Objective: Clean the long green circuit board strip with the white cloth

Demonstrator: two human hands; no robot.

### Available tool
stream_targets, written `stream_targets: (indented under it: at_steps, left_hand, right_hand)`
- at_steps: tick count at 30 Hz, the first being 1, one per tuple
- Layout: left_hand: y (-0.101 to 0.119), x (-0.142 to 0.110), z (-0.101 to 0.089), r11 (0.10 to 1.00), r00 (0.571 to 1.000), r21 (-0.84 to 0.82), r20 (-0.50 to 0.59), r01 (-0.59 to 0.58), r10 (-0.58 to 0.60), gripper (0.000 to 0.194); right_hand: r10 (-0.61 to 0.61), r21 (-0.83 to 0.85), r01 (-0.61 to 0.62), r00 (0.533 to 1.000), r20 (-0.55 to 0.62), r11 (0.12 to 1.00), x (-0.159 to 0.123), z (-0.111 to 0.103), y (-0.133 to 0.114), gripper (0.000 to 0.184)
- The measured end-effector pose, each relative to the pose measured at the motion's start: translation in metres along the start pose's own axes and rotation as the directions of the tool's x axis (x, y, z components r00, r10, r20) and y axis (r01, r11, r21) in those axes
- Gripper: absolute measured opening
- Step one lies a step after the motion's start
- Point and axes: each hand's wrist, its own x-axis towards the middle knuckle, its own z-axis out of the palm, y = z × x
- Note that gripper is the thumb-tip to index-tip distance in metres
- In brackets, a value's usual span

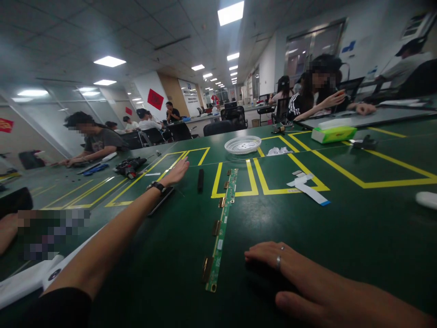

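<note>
My left hand reaches out over the green table with its fingers stretched and nothing held. A dark phone-like slab lies under its wrist, and a short black bar lies just to its right. My right hand hovers or rests low over the near right of the table, fingers extended, two rings on it, holding nothing. Between the hands runs a long, narrow green circuit board with several brown-gold flexible tabs along its left edge. Neither hand touches the board.
A white plastic basket stands farther back, with crumpled white scraps beside it. White ribbon cables lie right of the board. Beyond are a green tissue box and a black-and-red power tool. Co-workers sit around the table.
</note>
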Motion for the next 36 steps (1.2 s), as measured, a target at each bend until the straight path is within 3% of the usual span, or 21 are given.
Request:
stream_targets:
  at_steps: [9,18,23,28,32,36]
  left_hand:
    - [0.004,-0.045,-0.022,0.996,0.996,-0.016,0.021,-0.085,0.085,0.066]
    - [0.001,-0.104,-0.040,0.916,0.909,0.118,0.226,-0.383,0.350,0.025]
    - [0.005,-0.106,-0.033,0.872,0.864,0.130,0.263,-0.472,0.429,0.023]
    - [0.030,-0.102,-0.020,0.839,0.826,0.098,0.267,-0.536,0.496,0.024]
    - [0.043,-0.107,-0.013,0.836,0.829,0.096,0.231,-0.541,0.510,0.026]
    - [0.035,-0.110,-0.015,0.850,0.851,0.100,0.168,-0.517,0.498,0.026]
  right_hand:
    - [-0.015,-0.027,0.015,1.000,-0.017,1.000,0.001,0.004,0.006,0.055]
    - [-0.018,-0.060,0.017,1.000,-0.016,0.998,0.004,0.005,0.004,0.055]
    - [-0.035,-0.123,0.034,0.999,-0.009,0.992,0.005,0.006,0.000,0.056]
    - [-0.004,-0.169,0.003,1.000,-0.001,0.986,0.006,0.004,-0.008,0.055]
    - [-0.010,-0.190,0.011,1.000,0.002,0.982,0.007,0.002,-0.015,0.053]
    - [-0.022,-0.208,0.024,1.000,0.012,0.978,0.006,0.002,-0.014,0.052]
